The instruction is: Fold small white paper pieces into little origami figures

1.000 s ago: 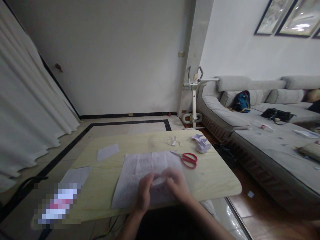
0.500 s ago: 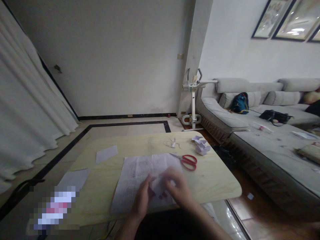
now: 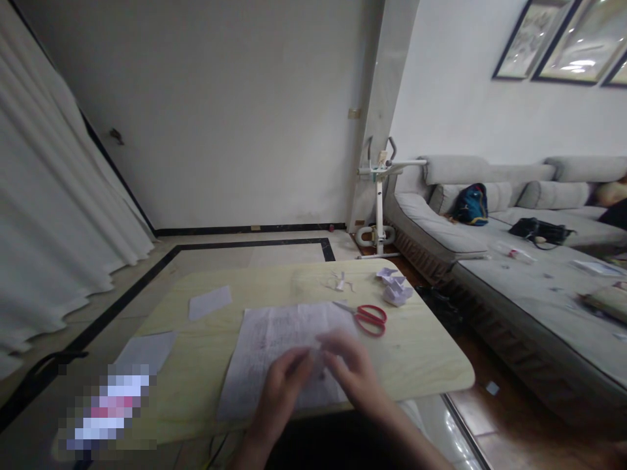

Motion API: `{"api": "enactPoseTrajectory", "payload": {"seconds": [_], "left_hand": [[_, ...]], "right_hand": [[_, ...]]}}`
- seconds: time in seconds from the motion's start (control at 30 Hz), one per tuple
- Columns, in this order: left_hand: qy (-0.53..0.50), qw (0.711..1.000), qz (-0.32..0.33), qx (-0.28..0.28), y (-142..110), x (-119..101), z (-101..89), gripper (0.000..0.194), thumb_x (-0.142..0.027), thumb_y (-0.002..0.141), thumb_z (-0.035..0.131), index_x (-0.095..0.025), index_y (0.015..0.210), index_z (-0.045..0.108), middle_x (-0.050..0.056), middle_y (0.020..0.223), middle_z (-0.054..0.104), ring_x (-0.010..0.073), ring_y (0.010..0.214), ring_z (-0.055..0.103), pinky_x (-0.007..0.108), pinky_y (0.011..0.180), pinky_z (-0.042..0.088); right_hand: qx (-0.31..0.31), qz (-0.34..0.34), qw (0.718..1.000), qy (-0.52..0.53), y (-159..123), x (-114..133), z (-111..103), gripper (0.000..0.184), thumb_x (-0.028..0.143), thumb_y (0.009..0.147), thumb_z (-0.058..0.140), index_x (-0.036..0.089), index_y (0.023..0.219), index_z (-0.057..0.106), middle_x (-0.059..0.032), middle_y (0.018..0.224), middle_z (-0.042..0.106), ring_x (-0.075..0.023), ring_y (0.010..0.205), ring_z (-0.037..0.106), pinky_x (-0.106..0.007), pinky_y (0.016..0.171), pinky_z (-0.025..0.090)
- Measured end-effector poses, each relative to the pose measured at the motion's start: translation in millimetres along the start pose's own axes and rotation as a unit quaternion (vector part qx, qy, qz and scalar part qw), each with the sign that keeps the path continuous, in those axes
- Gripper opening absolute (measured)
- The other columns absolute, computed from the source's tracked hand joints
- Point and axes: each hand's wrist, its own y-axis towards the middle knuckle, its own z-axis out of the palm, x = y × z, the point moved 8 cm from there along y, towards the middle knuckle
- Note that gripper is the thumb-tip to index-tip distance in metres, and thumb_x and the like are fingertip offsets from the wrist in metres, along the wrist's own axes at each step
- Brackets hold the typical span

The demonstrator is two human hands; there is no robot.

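Above a large printed sheet [image 3: 264, 333] on the table, my left hand [image 3: 289, 373] and my right hand [image 3: 349, 362] meet with their fingers closed. Between their fingertips is a small piece of white paper [image 3: 317, 358], mostly hidden and blurred. Scissors with red handles [image 3: 371, 320] lie just beyond my right hand, their blades resting at the sheet's upper right corner. Thin paper scraps [image 3: 340, 282] lie behind the scissors. Folded white paper pieces [image 3: 396, 292] sit at the far right corner.
The pale wooden table [image 3: 416, 359] carries a small paper piece [image 3: 210, 302] at far left and another sheet [image 3: 147, 349] near its left edge, beside a pixelated patch. A grey sofa [image 3: 514, 274] stands to the right, an exercise machine [image 3: 379, 202] behind.
My left hand has come in closer to my right, and the fingers of both now cover most of the small paper. The scissors and scraps have stayed put.
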Motion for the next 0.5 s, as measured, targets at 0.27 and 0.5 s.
{"api": "enactPoseTrajectory", "payload": {"seconds": [0.27, 0.5], "left_hand": [[0.039, 0.992, 0.044, -0.114, 0.0, -6.8, -13.6, 0.034, -0.047, 0.07, 0.069, -0.016, 0.084, 0.072, 0.007, 0.082, 0.076, 0.0261, 0.081, 0.07, 0.034, 0.073, 0.056], [0.065, 0.993, 0.044, -0.091, -3.0, -7.4, -7.7, 0.034, -0.048, 0.074, 0.065, -0.016, 0.08, 0.072, 0.006, 0.077, 0.074, 0.0243, 0.077, 0.068, 0.031, 0.069, 0.055]], "right_hand": [[0.013, 0.047, 0.999, -0.016, -4.1, -7.0, 7.9, 0.021, 0.03, 0.08, 0.068, 0.018, 0.097, 0.067, -0.002, 0.081, 0.061, -0.0151, 0.07, 0.057, -0.027, 0.065, 0.047], [0.011, 0.038, 0.999, -0.008, 0.1, -5.9, 7.3, 0.016, 0.031, 0.085, 0.064, 0.018, 0.076, 0.066, -0.0008, 0.07, 0.061, -0.0144, 0.066, 0.056, -0.026, 0.064, 0.046]]}}
